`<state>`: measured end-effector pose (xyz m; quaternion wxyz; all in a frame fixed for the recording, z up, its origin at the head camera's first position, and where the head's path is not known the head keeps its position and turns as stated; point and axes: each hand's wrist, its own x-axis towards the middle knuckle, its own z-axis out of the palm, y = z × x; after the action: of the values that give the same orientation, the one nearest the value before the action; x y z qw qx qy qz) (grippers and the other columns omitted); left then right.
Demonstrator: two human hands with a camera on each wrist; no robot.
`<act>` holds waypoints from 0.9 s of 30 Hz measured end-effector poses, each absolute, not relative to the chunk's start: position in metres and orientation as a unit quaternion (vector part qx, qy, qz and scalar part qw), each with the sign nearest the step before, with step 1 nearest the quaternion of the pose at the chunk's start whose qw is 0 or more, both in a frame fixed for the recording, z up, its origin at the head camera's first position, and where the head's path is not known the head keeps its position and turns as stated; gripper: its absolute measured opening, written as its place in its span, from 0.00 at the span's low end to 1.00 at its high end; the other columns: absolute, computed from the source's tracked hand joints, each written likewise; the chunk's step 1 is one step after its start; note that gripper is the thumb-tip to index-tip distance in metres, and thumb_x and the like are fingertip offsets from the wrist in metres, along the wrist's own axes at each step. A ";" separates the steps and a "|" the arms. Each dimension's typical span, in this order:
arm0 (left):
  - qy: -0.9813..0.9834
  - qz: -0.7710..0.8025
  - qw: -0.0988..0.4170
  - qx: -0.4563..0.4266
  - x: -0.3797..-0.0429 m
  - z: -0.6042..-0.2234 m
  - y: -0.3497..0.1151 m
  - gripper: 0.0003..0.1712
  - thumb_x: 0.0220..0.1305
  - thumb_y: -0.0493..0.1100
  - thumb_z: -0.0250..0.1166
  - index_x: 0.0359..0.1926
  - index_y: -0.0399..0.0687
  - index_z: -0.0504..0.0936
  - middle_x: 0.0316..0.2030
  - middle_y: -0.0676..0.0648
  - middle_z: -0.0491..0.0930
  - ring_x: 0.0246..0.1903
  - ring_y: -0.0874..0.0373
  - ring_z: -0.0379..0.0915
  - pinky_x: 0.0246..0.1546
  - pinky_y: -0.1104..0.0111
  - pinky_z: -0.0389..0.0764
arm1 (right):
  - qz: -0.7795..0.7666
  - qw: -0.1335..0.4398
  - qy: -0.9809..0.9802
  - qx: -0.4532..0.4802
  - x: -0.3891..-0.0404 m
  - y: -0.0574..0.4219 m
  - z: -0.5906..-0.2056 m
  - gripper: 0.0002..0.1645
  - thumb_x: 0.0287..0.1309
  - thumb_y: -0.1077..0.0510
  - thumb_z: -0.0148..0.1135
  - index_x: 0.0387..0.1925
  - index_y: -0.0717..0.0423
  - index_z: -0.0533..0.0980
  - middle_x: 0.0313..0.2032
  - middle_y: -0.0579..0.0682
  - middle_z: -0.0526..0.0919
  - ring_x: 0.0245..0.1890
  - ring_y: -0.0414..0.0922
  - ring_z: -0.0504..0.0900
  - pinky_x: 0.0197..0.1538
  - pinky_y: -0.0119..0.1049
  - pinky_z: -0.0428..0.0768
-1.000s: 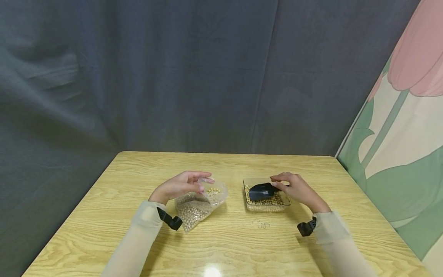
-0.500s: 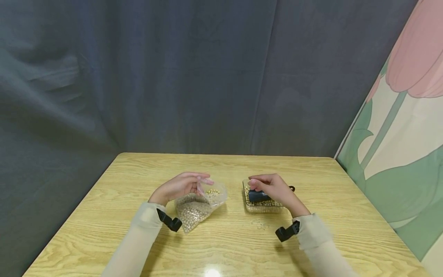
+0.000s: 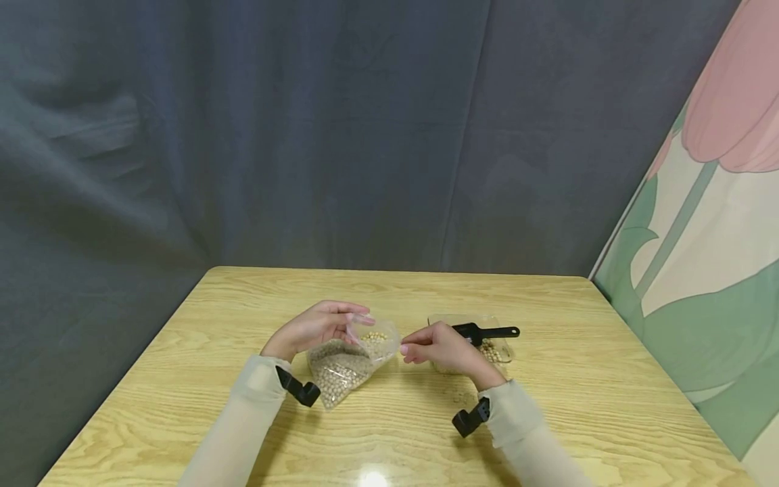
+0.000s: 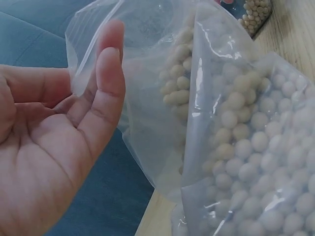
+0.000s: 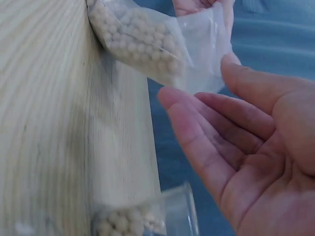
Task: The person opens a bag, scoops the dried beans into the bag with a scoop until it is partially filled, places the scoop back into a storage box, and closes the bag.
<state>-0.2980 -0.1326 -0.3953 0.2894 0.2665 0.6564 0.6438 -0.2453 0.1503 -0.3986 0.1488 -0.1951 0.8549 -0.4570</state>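
Note:
In the head view, a clear plastic bag [image 3: 343,375] of pale round beads or beans lies left of the middle of the table, its mouth spread. My left hand [image 3: 313,329] holds the bag's mouth at its upper left edge. The left wrist view shows the fingers [image 4: 109,78] against the clear film. My right hand [image 3: 441,348] is at the bag's right edge, thumb and fingers apart. In the right wrist view, its thumb tip overlaps the bag's rim [image 5: 216,54]. A black scoop [image 3: 487,332] lies on a glass container behind this hand, its handle pointing right.
The clear glass container [image 3: 508,358] holds more of the pale round pieces and is partly hidden by the right hand. A wooden table [image 3: 243,297] lies under everything, with a dark curtain [image 3: 341,135] behind and a flowered panel [image 3: 700,270] at the right.
My right hand has let go of the scoop, leaving it on the container, and has moved left to the bag's edge. The left hand has stayed at the bag's mouth.

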 end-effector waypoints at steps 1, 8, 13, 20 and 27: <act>0.658 0.642 0.288 0.267 -0.298 -0.395 -0.133 0.25 0.75 0.37 0.42 0.68 0.26 0.59 0.64 0.28 0.65 0.31 0.63 0.79 0.43 0.69 0.81 | -0.454 0.148 0.857 -0.194 -0.245 0.148 -0.399 0.23 0.62 0.48 0.60 0.50 0.60 0.81 0.37 0.54 0.88 0.41 0.54 0.86 0.48 0.49 0.81; 0.699 0.612 0.261 0.261 -0.299 -0.395 -0.132 0.25 0.75 0.40 0.45 0.65 0.26 0.62 0.61 0.32 0.71 0.31 0.62 0.77 0.43 0.65 0.80 | -0.461 0.107 0.860 -0.188 -0.245 0.132 -0.403 0.14 0.62 0.53 0.61 0.40 0.58 0.85 0.31 0.53 0.88 0.34 0.54 0.86 0.42 0.46 0.83; 0.775 0.555 0.190 0.233 -0.297 -0.392 -0.130 0.22 0.72 0.43 0.52 0.60 0.33 0.73 0.54 0.35 0.78 0.31 0.58 0.73 0.42 0.59 0.77 | -0.480 0.086 0.855 -0.179 -0.243 0.127 -0.404 0.12 0.62 0.57 0.60 0.36 0.61 0.85 0.30 0.55 0.88 0.33 0.55 0.86 0.39 0.45 0.84; 0.816 0.535 0.121 0.183 -0.294 -0.388 -0.130 0.20 0.70 0.46 0.56 0.56 0.41 0.80 0.52 0.44 0.82 0.60 0.47 0.71 0.64 0.45 0.63 | -0.491 0.074 0.852 -0.166 -0.245 0.130 -0.402 0.11 0.63 0.58 0.59 0.36 0.60 0.85 0.29 0.53 0.87 0.34 0.55 0.86 0.39 0.44 0.84; 0.802 0.557 0.091 0.193 -0.290 -0.380 -0.126 0.19 0.71 0.46 0.54 0.54 0.42 0.81 0.50 0.45 0.83 0.63 0.47 0.68 0.66 0.47 0.60 | -0.486 0.051 0.859 -0.154 -0.248 0.137 -0.388 0.12 0.62 0.56 0.60 0.39 0.60 0.85 0.30 0.53 0.88 0.35 0.54 0.86 0.41 0.44 0.83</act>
<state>-0.2899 -0.1261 -0.3797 0.0906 0.1935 0.8024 0.5573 -0.2479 0.1373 -0.3883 0.0507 -0.1540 0.8586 -0.4864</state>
